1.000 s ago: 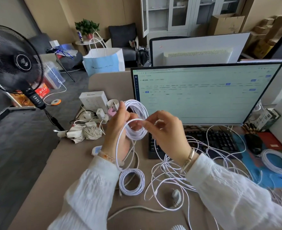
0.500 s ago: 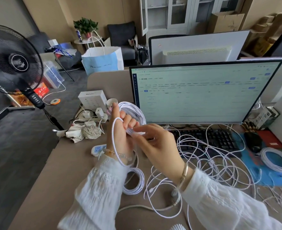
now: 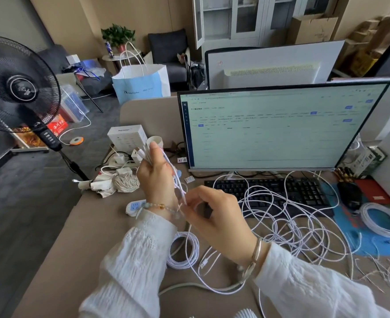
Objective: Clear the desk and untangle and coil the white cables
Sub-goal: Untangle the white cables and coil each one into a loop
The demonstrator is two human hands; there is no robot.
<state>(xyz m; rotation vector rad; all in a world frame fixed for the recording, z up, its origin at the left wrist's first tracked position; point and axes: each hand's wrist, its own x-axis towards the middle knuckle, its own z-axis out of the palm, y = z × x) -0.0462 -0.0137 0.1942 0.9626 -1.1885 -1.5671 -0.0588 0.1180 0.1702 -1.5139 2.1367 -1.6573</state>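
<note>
White cables point(image 3: 288, 228) lie in a loose tangle on the tabletop point(image 3: 74, 244), partly over the black keyboard point(image 3: 281, 191) in front of the monitor point(image 3: 276, 127). The left hand point(image 3: 157, 180) is raised above the tabletop, and its fingers are curled around a gathered bundle of white cable point(image 3: 175, 177), which runs from its fingertips down to its wrist. The right hand point(image 3: 219, 216) is just beside the left wrist, and its fingers pinch the lower end of the same bundle. Below the hands, one finished coil point(image 3: 184, 251) lies flat on the tabletop. Another coil point(image 3: 384, 221) lies at the right, on a blue mat point(image 3: 372, 246). A white power strip point(image 3: 134, 205) rests near the left wrist, and a black fan point(image 3: 17, 86) stands at the left of the tabletop.
</note>
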